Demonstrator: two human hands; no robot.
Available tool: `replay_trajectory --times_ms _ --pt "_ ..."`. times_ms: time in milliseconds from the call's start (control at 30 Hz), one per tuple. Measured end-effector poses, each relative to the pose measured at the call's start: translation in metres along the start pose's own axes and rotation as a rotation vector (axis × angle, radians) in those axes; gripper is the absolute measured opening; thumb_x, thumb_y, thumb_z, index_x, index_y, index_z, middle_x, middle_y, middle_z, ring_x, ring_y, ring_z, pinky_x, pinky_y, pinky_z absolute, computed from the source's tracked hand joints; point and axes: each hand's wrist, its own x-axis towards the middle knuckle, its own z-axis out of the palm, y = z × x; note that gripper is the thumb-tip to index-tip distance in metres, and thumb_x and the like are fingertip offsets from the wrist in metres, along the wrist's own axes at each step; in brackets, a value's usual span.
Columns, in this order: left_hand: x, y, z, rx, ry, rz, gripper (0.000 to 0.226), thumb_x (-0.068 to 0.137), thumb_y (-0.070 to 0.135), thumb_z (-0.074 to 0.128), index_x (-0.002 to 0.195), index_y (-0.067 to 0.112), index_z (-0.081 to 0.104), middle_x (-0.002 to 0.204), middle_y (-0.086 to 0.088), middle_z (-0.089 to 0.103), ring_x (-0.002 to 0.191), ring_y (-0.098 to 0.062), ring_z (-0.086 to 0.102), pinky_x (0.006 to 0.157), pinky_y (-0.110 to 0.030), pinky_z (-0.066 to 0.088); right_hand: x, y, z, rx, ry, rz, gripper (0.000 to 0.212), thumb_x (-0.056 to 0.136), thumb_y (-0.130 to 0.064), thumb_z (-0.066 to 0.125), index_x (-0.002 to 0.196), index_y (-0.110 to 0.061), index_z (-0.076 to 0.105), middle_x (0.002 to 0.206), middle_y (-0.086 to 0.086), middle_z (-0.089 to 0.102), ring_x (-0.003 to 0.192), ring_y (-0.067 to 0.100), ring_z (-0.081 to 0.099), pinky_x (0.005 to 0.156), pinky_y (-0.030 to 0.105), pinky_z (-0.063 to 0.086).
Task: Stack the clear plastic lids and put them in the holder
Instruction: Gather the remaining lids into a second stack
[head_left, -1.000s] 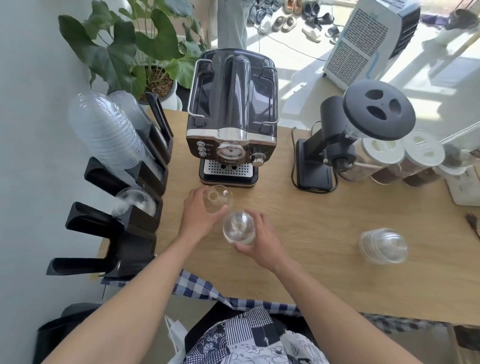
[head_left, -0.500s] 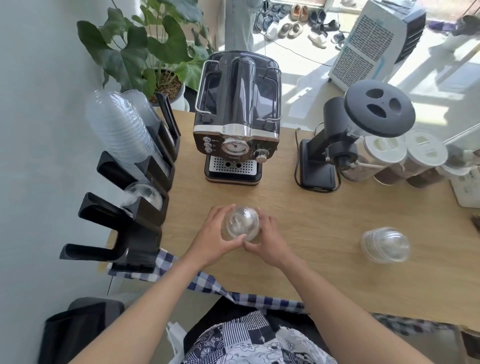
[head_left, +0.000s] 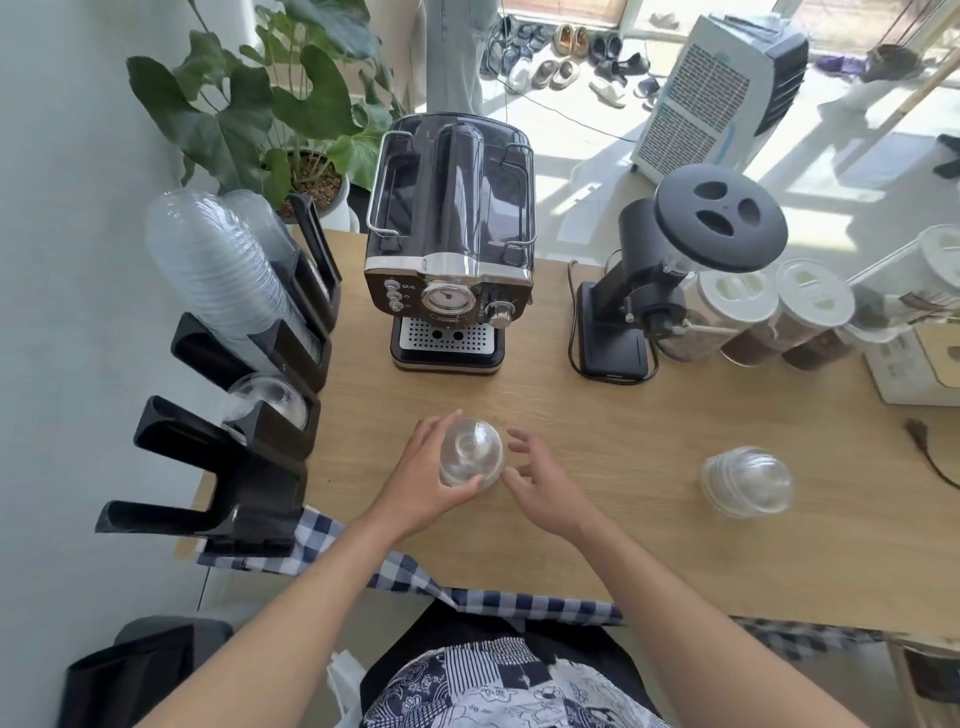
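Observation:
A small stack of clear dome lids (head_left: 471, 454) is in my left hand (head_left: 423, 480), which grips it just above the wooden counter (head_left: 597, 415). My right hand (head_left: 545, 480) hovers beside the stack with fingers spread and relaxed, holding nothing. Another stack of clear dome lids (head_left: 746, 480) lies on the counter to the right. The black tiered holder (head_left: 249, 457) stands at the counter's left edge. One of its slots has a dome lid (head_left: 270, 397) in it, and a tall stack of clear cups (head_left: 218, 275) fills the slots behind.
An espresso machine (head_left: 449, 244) stands behind my hands and a black coffee grinder (head_left: 670, 260) to its right. Jars with white lids (head_left: 769, 312) and a white box (head_left: 919, 364) sit at the far right. A checked cloth (head_left: 405, 571) hangs over the front edge.
A second ago each hand held a separate lid. They came together into one stack, and now my right hand has let go and drawn slightly away.

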Motion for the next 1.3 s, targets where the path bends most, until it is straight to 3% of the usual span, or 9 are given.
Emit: replay_trajectory --times_ms 133,233,333,433,600,733,867,1033,1300 --pt "-0.001 -0.007 0.002 -0.028 -0.053 -0.021 0.126 0.082 0.06 0.092 0.175 0.045 0.008 0.171 0.024 0.021 0.158 -0.004 0.029 0.127 -0.039 0.036 -0.004 -0.007 0.005 -0.068 0.06 -0.134 0.063 0.108 -0.029 0.064 0.164 -0.039 0.036 0.164 -0.003 0.033 0.15 0.017 0.044 0.127 0.05 0.044" --pt "-0.003 -0.012 0.004 -0.037 -0.062 -0.042 0.131 0.079 0.061 0.095 0.175 0.043 0.008 0.174 0.023 0.018 0.161 -0.007 0.026 0.13 -0.042 0.034 -0.003 -0.017 0.004 -0.138 0.066 -0.284 0.055 0.102 -0.029 0.067 0.151 -0.041 0.045 0.168 0.0 0.025 0.165 0.02 0.023 0.13 0.048 0.035" --pt "0.0 -0.015 0.007 -0.046 -0.06 -0.06 0.128 0.081 0.052 0.096 0.175 0.042 0.009 0.177 0.02 0.017 0.163 -0.009 0.024 0.132 -0.046 0.034 -0.004 -0.028 0.0 -0.331 0.009 -0.359 0.049 0.098 -0.04 0.068 0.143 -0.044 0.051 0.176 0.001 0.018 0.158 0.026 0.039 0.123 0.047 0.043" --pt "0.003 -0.017 0.01 -0.044 -0.053 -0.074 0.129 0.08 0.039 0.099 0.174 0.045 0.011 0.177 0.02 0.019 0.163 -0.009 0.023 0.132 -0.047 0.034 -0.001 -0.034 0.0 -0.627 -0.014 -0.355 0.057 0.098 -0.048 0.072 0.151 -0.037 0.051 0.179 0.006 0.016 0.157 0.033 0.042 0.121 0.054 0.049" --pt "0.004 -0.017 0.013 0.014 -0.033 -0.06 0.123 0.079 0.033 0.099 0.171 0.045 0.018 0.172 0.017 0.03 0.156 -0.01 0.03 0.128 -0.045 0.038 0.007 -0.043 0.002 -0.892 0.006 -0.342 0.055 0.099 -0.041 0.076 0.149 -0.025 0.061 0.169 0.01 0.035 0.142 0.034 0.056 0.108 0.053 0.058" --pt "0.004 -0.017 0.015 0.014 -0.041 -0.042 0.12 0.079 0.028 0.099 0.171 0.041 0.023 0.171 0.016 0.033 0.157 -0.012 0.032 0.128 -0.045 0.038 0.01 -0.048 0.003 -0.89 0.007 -0.305 0.04 0.1 -0.041 0.077 0.137 -0.025 0.071 0.161 0.007 0.042 0.129 0.03 0.062 0.095 0.048 0.064" --pt "0.003 -0.018 0.019 0.019 -0.053 -0.032 0.12 0.08 0.028 0.097 0.171 0.042 0.021 0.168 0.014 0.036 0.154 -0.01 0.034 0.127 -0.045 0.04 0.014 -0.046 0.002 -0.855 -0.014 -0.269 0.046 0.098 -0.05 0.08 0.137 -0.025 0.075 0.154 0.002 0.045 0.127 0.025 0.059 0.09 0.043 0.063" --pt "0.002 -0.012 0.021 -0.01 -0.068 -0.009 0.127 0.081 0.031 0.098 0.17 0.059 0.012 0.167 0.013 0.035 0.152 -0.009 0.033 0.12 -0.039 0.039 0.012 -0.045 0.001 -0.858 -0.041 -0.229 0.047 0.103 -0.049 0.074 0.141 -0.023 0.071 0.163 0.005 0.041 0.133 0.029 0.058 0.095 0.046 0.062" --pt "0.009 -0.005 0.022 0.035 -0.064 0.023 0.116 0.079 0.039 0.096 0.167 0.053 0.021 0.166 0.018 0.032 0.152 -0.008 0.033 0.12 -0.044 0.044 0.01 -0.039 0.0 -0.876 -0.009 -0.221 0.048 0.103 -0.052 0.07 0.142 -0.025 0.071 0.156 0.005 0.045 0.126 0.029 0.061 0.087 0.043 0.062"
